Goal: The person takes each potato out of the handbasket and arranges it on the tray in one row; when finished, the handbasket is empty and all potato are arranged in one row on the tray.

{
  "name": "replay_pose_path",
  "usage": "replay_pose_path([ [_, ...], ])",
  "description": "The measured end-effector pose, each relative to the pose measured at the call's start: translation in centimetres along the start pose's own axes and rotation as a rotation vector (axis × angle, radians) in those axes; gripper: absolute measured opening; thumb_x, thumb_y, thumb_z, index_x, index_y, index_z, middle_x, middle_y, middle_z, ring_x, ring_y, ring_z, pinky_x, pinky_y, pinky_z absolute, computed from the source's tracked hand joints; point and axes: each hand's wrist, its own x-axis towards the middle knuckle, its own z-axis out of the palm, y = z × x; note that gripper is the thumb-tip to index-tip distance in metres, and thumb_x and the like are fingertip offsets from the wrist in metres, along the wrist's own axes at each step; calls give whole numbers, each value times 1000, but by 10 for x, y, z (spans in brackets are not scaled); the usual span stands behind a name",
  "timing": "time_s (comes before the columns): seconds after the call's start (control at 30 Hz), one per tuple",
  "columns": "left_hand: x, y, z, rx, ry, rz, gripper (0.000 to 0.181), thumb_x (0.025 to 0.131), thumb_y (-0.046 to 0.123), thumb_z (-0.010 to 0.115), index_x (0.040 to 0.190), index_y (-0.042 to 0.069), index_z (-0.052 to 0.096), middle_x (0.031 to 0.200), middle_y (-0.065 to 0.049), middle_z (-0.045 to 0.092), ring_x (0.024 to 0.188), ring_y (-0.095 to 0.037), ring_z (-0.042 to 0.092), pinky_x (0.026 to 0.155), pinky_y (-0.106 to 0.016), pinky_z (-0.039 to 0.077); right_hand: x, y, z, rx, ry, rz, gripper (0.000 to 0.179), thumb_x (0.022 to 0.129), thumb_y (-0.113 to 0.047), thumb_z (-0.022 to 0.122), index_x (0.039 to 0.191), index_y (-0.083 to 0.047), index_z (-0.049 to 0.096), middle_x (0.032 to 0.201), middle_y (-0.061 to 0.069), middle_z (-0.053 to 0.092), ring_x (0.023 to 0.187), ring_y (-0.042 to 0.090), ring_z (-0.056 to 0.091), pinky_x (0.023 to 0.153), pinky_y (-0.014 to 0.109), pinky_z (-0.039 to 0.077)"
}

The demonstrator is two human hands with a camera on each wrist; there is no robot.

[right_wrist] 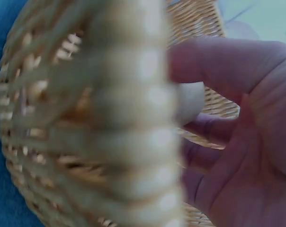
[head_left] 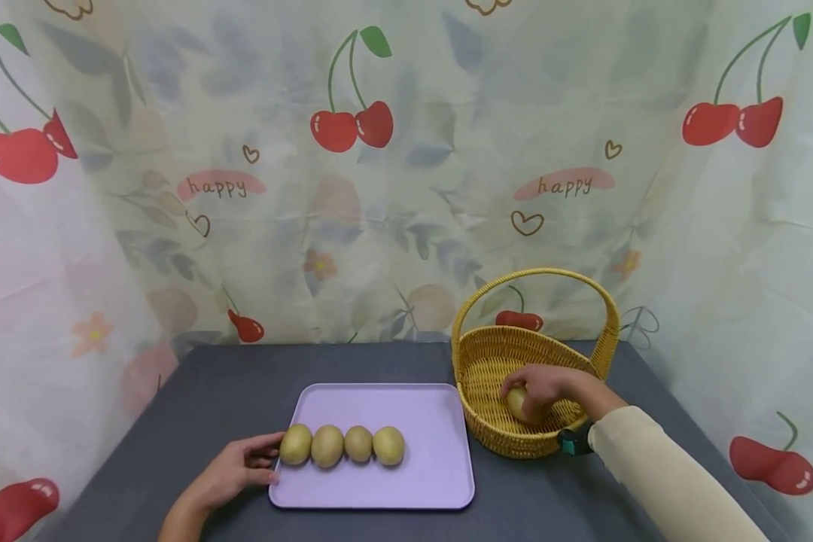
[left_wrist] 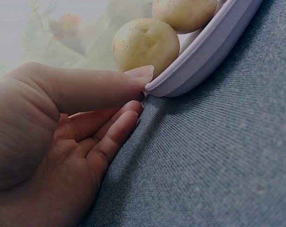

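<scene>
Several potatoes lie in a row across the left half of a light purple tray. My left hand is at the tray's left edge, thumb and index finger spread apart along it. The left wrist view shows the thumb tip on the rim, close to the end potato, with the other fingers loosely bent. Inside a yellow woven basket, my right hand grips another potato. In the right wrist view, the blurred basket rim hides part of that potato.
The basket stands right of the tray, its tall arched handle rising at the back. Dark grey cloth covers the table. A curtain printed with cherries hangs behind and along both sides.
</scene>
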Motion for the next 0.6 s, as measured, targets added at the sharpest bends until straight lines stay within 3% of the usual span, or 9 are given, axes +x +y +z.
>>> replay_pose_path([
  [0.17, 0, -1, -1, 2, 3, -21, 65, 83, 8, 76, 135, -16, 45, 130, -33, 51, 104, -6, 57, 84, -23, 48, -2, -5, -1, 123, 56, -73, 54, 69, 4, 70, 121, -9, 62, 107, 13, 51, 85, 27, 51, 64, 40, 50],
  [0.3, 0, -2, -2, 7, 3, -24, 65, 83, 9, 76, 135, -16, 45, 129, -32, 52, 103, -5, 57, 84, -23, 48, -7, -12, 4, 226, 107, -227, 54, 74, -1, 72, 126, -5, 58, 115, 15, 50, 85, 29, 53, 67, 42, 50],
  [0.43, 0, -1, -2, 14, 1, -12, 64, 83, 7, 76, 134, -17, 45, 127, -31, 55, 104, -12, 58, 83, -25, 49, -13, -24, 16, 349, 154, -393, 55, 77, -6, 74, 129, -3, 54, 124, 18, 49, 95, 32, 55, 74, 42, 51],
  [0.6, 0, 0, -1, 17, 10, -37, 66, 82, 9, 77, 135, -16, 45, 127, -31, 54, 104, -13, 58, 83, -24, 48, -19, -44, 35, 585, 114, -535, 57, 83, 0, 70, 134, 2, 45, 129, 22, 43, 103, 35, 54, 79, 43, 52],
])
